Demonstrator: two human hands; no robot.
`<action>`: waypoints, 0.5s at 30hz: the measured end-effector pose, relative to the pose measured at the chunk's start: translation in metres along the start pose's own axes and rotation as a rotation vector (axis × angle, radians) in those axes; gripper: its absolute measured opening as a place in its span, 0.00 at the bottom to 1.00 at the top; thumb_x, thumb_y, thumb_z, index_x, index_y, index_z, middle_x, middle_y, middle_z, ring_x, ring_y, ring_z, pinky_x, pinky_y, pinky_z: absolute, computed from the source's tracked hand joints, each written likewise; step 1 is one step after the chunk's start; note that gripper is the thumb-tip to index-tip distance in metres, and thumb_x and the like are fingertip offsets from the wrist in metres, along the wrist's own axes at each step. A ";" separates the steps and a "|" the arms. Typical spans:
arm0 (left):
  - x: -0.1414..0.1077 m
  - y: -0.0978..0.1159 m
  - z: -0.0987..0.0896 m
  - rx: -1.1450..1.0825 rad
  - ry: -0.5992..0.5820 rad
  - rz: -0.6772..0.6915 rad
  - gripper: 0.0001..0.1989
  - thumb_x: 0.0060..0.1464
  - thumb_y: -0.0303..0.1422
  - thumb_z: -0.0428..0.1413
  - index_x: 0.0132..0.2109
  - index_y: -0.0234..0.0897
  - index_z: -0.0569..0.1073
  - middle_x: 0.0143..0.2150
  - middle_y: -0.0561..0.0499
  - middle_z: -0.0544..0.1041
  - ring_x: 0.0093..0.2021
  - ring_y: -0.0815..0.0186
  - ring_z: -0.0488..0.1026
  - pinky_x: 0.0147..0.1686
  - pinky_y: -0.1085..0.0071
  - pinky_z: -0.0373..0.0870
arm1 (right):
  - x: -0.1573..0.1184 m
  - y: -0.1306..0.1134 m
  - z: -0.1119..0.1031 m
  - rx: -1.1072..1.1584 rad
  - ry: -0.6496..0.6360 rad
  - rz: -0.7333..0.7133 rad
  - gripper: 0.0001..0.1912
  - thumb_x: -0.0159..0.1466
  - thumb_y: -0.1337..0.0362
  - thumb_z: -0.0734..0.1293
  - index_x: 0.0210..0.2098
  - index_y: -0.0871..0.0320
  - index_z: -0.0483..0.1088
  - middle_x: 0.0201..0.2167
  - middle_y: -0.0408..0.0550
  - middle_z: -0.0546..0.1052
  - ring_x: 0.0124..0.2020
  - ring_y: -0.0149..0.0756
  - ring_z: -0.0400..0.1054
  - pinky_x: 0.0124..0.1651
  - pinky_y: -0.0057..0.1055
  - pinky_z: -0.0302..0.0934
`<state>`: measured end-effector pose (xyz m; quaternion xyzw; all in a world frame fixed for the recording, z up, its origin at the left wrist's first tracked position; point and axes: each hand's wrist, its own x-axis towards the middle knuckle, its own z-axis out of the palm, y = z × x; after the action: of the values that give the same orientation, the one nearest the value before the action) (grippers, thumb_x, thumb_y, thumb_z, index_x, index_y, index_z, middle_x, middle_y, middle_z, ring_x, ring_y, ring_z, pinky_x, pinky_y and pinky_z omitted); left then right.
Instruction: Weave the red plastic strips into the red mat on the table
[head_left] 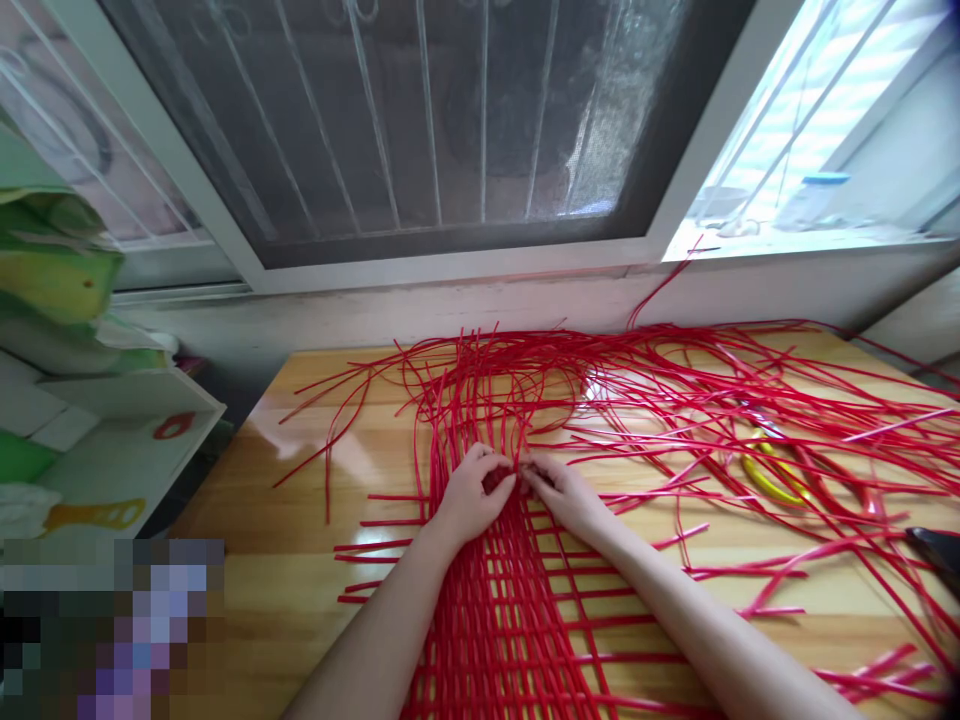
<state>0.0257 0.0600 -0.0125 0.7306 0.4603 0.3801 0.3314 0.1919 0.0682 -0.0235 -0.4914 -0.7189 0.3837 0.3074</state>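
A panel of woven red strips [502,620] runs up the wooden table toward the window, its loose cross ends sticking out at both sides. My left hand [478,492] rests at the upper part of the weave, thumb and fingers pinched on a red strip. Close beside it, my right hand [556,490] has its fingertips closed around what looks like the same strip. The exact spot between the fingertips is partly hidden. Beyond both hands, the long unwoven red strips [480,400] spread out over the table.
Many loose red strips [697,380] lie tangled across the back and right of the table [262,570]. Among them are pliers with yellow and red handles [776,470] and a black-handled object [934,550]. A window [450,120] stands behind; a white shelf [127,440] is at the left.
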 end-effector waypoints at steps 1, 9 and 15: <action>0.000 0.002 0.000 0.022 0.033 -0.005 0.08 0.52 0.32 0.49 0.38 0.36 0.71 0.36 0.50 0.66 0.35 0.69 0.66 0.37 0.72 0.65 | -0.001 0.000 0.000 0.022 0.024 -0.003 0.10 0.59 0.62 0.56 0.40 0.57 0.61 0.25 0.42 0.70 0.28 0.33 0.65 0.34 0.32 0.60; -0.003 0.003 -0.001 0.071 0.147 -0.088 0.08 0.54 0.29 0.45 0.42 0.38 0.64 0.36 0.50 0.70 0.37 0.68 0.67 0.40 0.70 0.64 | -0.014 -0.011 0.003 -0.129 0.121 -0.170 0.15 0.56 0.69 0.58 0.44 0.56 0.57 0.30 0.45 0.68 0.30 0.32 0.64 0.34 0.30 0.61; -0.005 -0.001 -0.002 -0.045 0.193 -0.138 0.10 0.50 0.27 0.48 0.41 0.39 0.59 0.31 0.54 0.66 0.32 0.70 0.66 0.35 0.72 0.64 | -0.012 -0.027 0.001 -0.370 0.005 -0.197 0.19 0.55 0.69 0.60 0.47 0.57 0.60 0.37 0.49 0.70 0.32 0.34 0.64 0.35 0.30 0.59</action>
<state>0.0225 0.0561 -0.0140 0.6494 0.5308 0.4353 0.3271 0.1828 0.0506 -0.0020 -0.4676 -0.8211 0.2119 0.2495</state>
